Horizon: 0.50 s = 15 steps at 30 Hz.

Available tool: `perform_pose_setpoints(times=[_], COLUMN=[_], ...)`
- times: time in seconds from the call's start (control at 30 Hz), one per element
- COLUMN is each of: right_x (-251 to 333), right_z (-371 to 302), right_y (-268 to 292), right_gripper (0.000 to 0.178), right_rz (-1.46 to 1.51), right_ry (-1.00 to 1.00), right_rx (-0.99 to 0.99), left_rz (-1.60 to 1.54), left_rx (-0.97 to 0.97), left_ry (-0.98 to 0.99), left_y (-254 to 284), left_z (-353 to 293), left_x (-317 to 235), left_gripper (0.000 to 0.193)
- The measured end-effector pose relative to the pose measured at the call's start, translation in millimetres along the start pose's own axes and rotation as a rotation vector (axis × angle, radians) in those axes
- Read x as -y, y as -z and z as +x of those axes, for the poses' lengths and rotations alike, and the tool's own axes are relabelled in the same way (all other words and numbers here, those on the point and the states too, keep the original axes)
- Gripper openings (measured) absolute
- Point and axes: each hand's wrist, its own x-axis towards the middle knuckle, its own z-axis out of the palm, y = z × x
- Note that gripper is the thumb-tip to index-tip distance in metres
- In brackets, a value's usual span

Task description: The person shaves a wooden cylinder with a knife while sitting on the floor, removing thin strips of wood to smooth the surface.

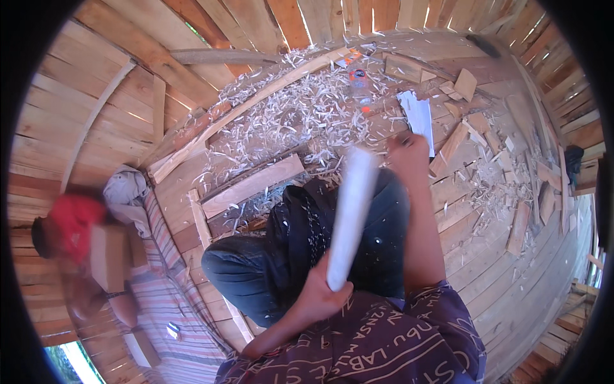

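The pale wooden stick (350,214) is gripped at its near end by the closed left hand (320,291), its long axis running away; the right hand (409,153) is closed on something unclear past its far end.

Left grip (318,293) clenched, right (407,152) outstretched.

We are in a rough woodworking space built of bare planks: the plank floor (486,269) carries a thick drift of pale wood shavings (300,115), with offcut boards (252,185) beside the drift and plank walls (83,109) rising behind it.
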Motion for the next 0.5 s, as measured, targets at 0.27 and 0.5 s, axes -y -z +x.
perform_pose_setpoints(times=[0.27,0.5], right_x=[-35,-6], right_z=[-26,-104], right_y=[25,5], right_gripper=[0.024,0.010], right_rz=[-0.072,-0.181], right_ry=[0.199,0.274], right_rx=[-0.003,0.361], left_rz=[-0.372,-0.254], left_rx=[-0.062,-0.007], left_ry=[0.206,0.275], left_y=[22,11], left_z=[8,14], left_x=[31,15], left_gripper=[0.021,0.037])
